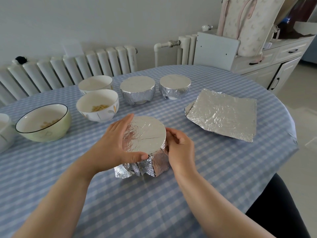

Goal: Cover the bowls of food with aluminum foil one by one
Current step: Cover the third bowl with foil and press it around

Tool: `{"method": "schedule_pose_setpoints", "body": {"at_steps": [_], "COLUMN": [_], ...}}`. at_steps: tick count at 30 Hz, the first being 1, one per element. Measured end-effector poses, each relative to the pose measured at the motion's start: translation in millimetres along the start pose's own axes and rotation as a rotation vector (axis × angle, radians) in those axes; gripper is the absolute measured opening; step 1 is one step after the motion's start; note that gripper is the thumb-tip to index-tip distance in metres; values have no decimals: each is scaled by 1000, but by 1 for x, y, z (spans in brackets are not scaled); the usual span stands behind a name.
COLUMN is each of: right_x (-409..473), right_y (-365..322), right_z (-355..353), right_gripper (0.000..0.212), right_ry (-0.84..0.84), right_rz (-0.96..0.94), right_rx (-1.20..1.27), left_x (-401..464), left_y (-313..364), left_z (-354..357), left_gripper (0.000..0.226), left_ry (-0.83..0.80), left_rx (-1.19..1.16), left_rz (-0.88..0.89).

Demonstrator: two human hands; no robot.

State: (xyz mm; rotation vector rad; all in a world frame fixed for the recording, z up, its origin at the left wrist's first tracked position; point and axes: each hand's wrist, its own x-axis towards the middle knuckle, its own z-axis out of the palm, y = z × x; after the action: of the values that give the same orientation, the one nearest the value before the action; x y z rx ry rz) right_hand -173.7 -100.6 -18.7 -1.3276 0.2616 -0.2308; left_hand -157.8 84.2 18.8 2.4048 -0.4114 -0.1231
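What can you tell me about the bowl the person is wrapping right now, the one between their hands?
The foil-wrapped bowl stands upright on the blue checked tablecloth, nearest the person. Silver foil is stretched flat over its top, lightly creased, hiding the contents. Down the sides the foil hangs in loose, crumpled folds that flare out at the base, not yet pressed tight. The left hand cups its left side, thumb at the near rim; the right hand presses the foil on its right side.

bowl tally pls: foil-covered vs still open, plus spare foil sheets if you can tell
Foil-covered bowls: 3, two at the back and the bowl being wrapped between the left hand and right hand.
Open bowls: 3, two white, one green.
Cut off at the left edge: 1 white vessel, kind unclear.
Foil stack: 1, sheet count unreadable.
Total bowls: 6.
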Motion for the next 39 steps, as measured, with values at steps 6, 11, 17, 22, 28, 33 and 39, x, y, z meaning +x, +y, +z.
{"method": "schedule_pose_setpoints", "body": {"at_steps": [6, 11, 17, 22, 28, 33, 39], "right_x": [-3, 4, 19, 47, 53, 43, 15], "right_y": [-1, 5, 4, -7, -12, -8, -2], "right_z": [-9, -16, -19, -15, -19, -24, -23], "right_gripper": [31, 30, 27, 18, 26, 71, 34], "right_ry": [-93, -133, -167, -259, -374, -332, -286], "right_rz": [-162, -200, -132, -63, 164, 141, -156], "right_rx": [-250, -384, -391, -418, -112, -202, -190], "left_x": [1, 1, 0, -1, -3, -4, -4], "left_y": [0, 0, 2, 20, 35, 37, 36], "left_z": [1, 3, 9, 31, 46, 43, 43], "left_gripper": [138, 140, 137, 137, 133, 142, 141], "left_ry": [7, 31, 98, 261, 382, 326, 325], "left_rx": [15, 1, 1, 82, 91, 98, 97], "left_rz": [0, 1, -21, -114, -158, -181, -182]}}
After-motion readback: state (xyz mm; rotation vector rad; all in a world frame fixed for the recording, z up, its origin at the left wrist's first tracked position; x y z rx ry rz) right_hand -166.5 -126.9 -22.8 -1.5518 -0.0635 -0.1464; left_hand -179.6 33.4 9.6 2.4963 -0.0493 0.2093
